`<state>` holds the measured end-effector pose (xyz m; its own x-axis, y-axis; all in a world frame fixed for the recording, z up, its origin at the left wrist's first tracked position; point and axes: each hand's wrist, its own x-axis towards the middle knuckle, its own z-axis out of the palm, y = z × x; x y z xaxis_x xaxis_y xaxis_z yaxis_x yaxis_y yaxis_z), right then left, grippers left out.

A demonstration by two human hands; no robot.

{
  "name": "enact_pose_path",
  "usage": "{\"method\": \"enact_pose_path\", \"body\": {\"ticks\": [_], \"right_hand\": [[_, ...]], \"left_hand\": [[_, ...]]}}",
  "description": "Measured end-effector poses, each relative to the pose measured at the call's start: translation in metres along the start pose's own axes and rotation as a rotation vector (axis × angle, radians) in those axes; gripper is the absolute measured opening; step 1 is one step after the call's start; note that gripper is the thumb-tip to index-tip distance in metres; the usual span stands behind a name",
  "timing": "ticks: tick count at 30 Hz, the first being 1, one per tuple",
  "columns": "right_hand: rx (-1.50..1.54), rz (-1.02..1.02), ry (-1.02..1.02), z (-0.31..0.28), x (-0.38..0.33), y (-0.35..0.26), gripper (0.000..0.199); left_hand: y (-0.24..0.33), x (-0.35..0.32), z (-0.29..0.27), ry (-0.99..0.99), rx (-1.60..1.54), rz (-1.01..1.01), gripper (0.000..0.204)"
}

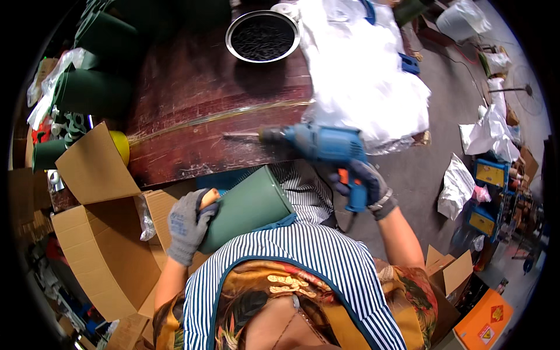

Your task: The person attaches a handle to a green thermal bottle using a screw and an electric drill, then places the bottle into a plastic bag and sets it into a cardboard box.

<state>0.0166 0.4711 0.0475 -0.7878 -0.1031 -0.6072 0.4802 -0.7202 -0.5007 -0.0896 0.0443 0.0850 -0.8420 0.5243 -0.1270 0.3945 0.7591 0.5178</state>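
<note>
A dark green bucket-like container (248,207) lies tilted on my lap, against the striped apron (286,242). My left hand (189,224), in a grey glove, grips it at its left side. Something orange-tan shows at those fingers; I cannot tell whether it is a bare finger. My right hand (367,185), also gloved, is closed round the handle of a blue power drill (326,143). The drill's long bit points left above the table's near edge, apart from the green container. The drill is slightly blurred.
On the dark red table (175,116) stands a round metal bowl (262,38) of black screw-like pieces. White plastic bags (364,81) cover its right end. More green containers (93,90) are at the left. An open cardboard box (99,251) stands left of me, an orange box (484,321) at lower right.
</note>
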Motion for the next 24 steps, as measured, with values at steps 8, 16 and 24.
{"method": "enact_pose_path", "body": {"ticks": [8, 16, 24], "right_hand": [[-1.828, -0.286, 0.567, 0.079, 0.045, -0.015, 0.047], [-1.837, -1.242, 0.688, 0.093, 0.080, -0.162, 0.040], [-1.534, -1.065, 0.651, 0.057, 0.263, -0.297, 0.063]], "left_hand": [[0.131, 0.067, -0.085, -0.362, 0.756, 0.481, 0.030], [0.163, 0.132, 0.020, -0.426, 0.845, 0.868, 0.017], [0.171, 0.144, -0.020, -0.248, 0.218, 1.101, 0.045]]}}
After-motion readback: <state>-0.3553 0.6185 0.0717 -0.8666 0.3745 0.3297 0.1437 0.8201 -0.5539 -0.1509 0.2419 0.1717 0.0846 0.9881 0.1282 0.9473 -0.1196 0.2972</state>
